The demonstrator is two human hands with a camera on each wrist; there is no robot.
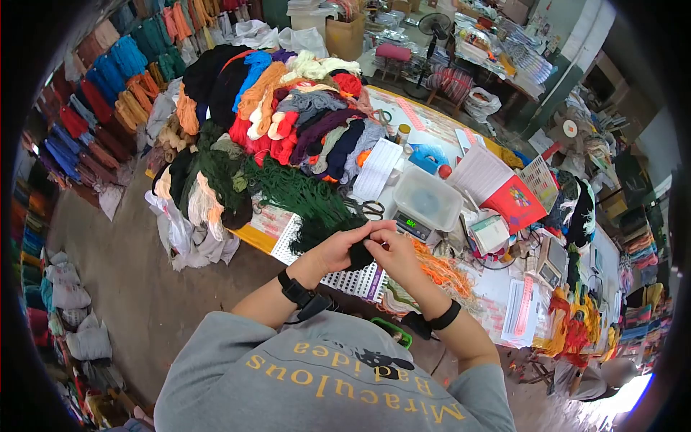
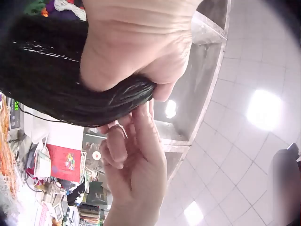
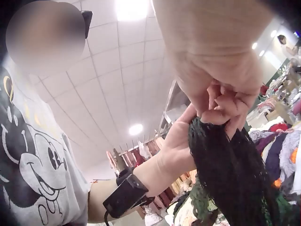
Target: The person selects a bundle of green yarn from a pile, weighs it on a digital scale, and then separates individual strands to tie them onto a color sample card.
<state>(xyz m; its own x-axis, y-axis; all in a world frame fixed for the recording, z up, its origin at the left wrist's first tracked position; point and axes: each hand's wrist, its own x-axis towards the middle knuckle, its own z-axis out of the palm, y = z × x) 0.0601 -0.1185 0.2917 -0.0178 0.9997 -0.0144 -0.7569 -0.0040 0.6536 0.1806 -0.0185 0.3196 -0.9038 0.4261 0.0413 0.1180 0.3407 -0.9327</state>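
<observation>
A dark green hank of yarn (image 1: 309, 198) stretches from the yarn heap on the table to both hands, close in front of the body. My left hand (image 1: 338, 250) grips its near end, thumb and fingers wrapped around the bunched strands (image 2: 51, 80). The fingertips of my right hand (image 1: 397, 253) pinch at the top of the same bundle, right beside the left fingers. In the right wrist view the strands (image 3: 225, 169) hang down below both hands. Fingers partly hide the pinched spot.
A pile of coloured yarn hanks (image 1: 288, 108) covers the table's far left. Scissors (image 1: 373, 209), a digital scale (image 1: 414, 227) under a clear plastic tub (image 1: 428, 198), and loose orange yarn (image 1: 443, 273) lie near the hands. A red booklet (image 1: 515, 204) is farther right.
</observation>
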